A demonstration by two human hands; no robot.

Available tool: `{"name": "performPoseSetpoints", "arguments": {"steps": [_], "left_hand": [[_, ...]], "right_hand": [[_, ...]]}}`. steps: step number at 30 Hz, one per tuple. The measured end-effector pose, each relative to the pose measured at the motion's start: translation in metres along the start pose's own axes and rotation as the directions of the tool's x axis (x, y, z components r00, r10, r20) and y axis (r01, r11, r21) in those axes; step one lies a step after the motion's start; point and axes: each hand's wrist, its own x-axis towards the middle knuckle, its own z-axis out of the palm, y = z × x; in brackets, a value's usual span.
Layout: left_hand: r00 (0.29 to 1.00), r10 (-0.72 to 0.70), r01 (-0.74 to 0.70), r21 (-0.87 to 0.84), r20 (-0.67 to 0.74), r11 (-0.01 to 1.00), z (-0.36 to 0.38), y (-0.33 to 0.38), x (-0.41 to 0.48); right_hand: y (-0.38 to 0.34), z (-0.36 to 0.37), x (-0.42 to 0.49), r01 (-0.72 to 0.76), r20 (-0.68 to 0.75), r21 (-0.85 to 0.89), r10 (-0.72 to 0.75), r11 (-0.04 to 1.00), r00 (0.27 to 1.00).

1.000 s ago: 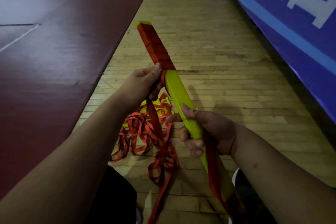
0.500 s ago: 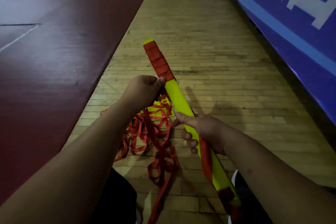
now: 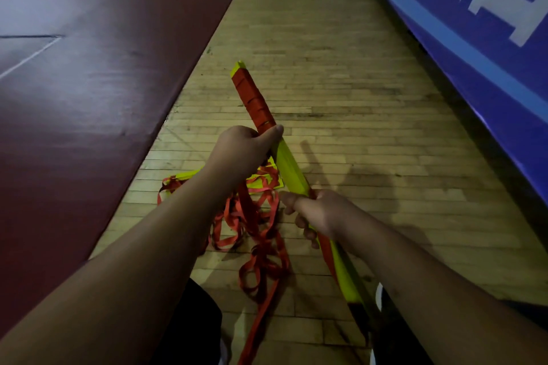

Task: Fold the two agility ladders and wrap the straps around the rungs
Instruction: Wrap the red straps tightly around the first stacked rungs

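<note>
On my far left runs a dark red mat [image 3: 89,104], its edge slanting away across the pale wooden floor [image 3: 341,74]. My left hand [image 3: 243,151] comes next: its fingers are curled round the bundle of yellow rungs [image 3: 289,166], and my thumb lies along the top, right where the wound red strap [image 3: 252,98] ends. That winding covers the far part of the bundle almost to its tip, where a little yellow shows. The bundle is off the floor, held between my two hands, tilted away from me and to the left. Under my left hand a length of strap drops to the loose red tangle [image 3: 261,234] heaped on the floor between my forearms, with one strand trailing back toward me. I cannot tell whether my left fingers also pinch that strap. Part of the other ladder's yellow rungs [image 3: 277,179] lies flat on the floor under the tangle. Further right, my right hand [image 3: 320,210] grips the near part of the bundle, fingers wrapped underneath and one digit pointing left. A strip of red strap runs along the rungs below that hand. Beyond my right arm, a blue banner [image 3: 474,47] with white lettering slants along the floor's right edge.
</note>
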Motion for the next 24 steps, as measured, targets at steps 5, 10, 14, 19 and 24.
{"name": "performPoseSetpoints", "arguments": {"steps": [5,10,14,19,24], "left_hand": [[0.987,0.057,0.007,-0.396,0.15,0.918,-0.012,0.0,0.002],[0.943,0.23,-0.031,-0.626,0.241,0.779,-0.016,-0.001,0.005],[0.919,0.302,-0.063,-0.664,0.252,0.745,-0.016,0.004,0.0],[0.92,0.328,-0.166,-0.541,0.216,0.824,-0.021,0.003,-0.004],[0.935,0.289,-0.153,-0.501,0.204,0.852,-0.022,0.0,-0.001]], "right_hand": [[-0.018,-0.025,-0.017,0.061,0.186,0.284,-0.117,0.957,0.975],[-0.022,-0.033,-0.033,-0.069,0.438,0.542,-0.212,0.837,0.873],[-0.02,-0.032,-0.035,-0.061,0.561,0.506,-0.275,0.86,0.781],[-0.018,-0.031,-0.031,-0.049,0.543,0.521,-0.286,0.852,0.789],[-0.02,-0.027,-0.029,-0.033,0.504,0.5,-0.26,0.866,0.824]]}}
